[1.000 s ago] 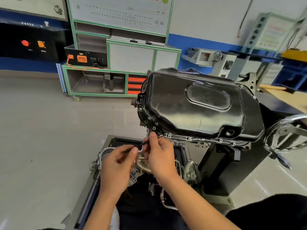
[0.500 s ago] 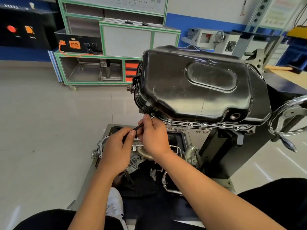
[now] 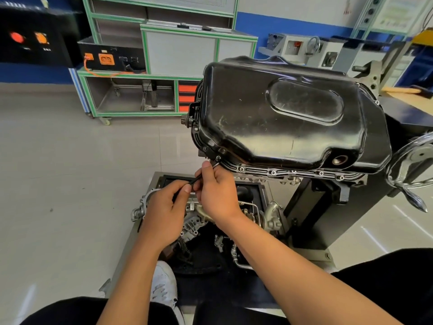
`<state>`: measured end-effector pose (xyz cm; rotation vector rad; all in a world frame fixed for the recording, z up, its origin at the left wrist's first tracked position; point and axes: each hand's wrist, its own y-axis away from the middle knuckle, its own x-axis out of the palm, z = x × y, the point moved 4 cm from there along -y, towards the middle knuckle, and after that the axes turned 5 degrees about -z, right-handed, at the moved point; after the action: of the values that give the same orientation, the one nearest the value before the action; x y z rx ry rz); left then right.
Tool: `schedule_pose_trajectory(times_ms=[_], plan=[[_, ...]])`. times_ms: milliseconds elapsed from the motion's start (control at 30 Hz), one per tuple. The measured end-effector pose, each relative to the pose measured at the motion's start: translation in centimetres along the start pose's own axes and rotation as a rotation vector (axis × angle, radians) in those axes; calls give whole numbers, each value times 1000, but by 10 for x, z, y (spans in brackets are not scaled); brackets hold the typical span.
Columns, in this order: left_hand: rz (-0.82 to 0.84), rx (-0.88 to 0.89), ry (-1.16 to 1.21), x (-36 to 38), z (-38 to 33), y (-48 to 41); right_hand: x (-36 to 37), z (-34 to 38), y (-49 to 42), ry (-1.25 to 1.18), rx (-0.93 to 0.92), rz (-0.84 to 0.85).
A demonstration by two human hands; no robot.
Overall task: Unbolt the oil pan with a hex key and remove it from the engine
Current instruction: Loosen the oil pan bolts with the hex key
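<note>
Where the oil pan (image 3: 281,118) sits bottom-up on the engine stand (image 3: 316,207), its near-left corner overhangs open floor (image 3: 70,172). A chrome handwheel (image 3: 412,160) crowds the right side. Pan is black, glossy and scuffed, with an oval boss on top and flange bolts (image 3: 273,172) along the near edge. Left hand (image 3: 164,212) pinches the hex key (image 3: 196,179) at its free end. Right hand (image 3: 218,193) curls round it just below the corner bolt (image 3: 218,157). Key mostly hidden in the fingers; I can't tell if the tip is seated.
</note>
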<state>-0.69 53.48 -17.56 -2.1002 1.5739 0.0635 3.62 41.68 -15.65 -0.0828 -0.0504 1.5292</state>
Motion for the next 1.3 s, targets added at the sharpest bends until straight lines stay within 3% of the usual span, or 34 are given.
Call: schedule_pose_trajectory(times_ms=[333,800,1067,1300], plan=[[-6,-32,-12,1,4,-8,3,-1,-6,14,13,-24],[-1,24,-75,-21,-12,-33,23,10,-5,-280,166,-135],[5,28,-74,-6,-2,-14,15,0,-8,-118,46,-129],[17,2,-66,15,4,3,-4,0,-10,82,-54,3]])
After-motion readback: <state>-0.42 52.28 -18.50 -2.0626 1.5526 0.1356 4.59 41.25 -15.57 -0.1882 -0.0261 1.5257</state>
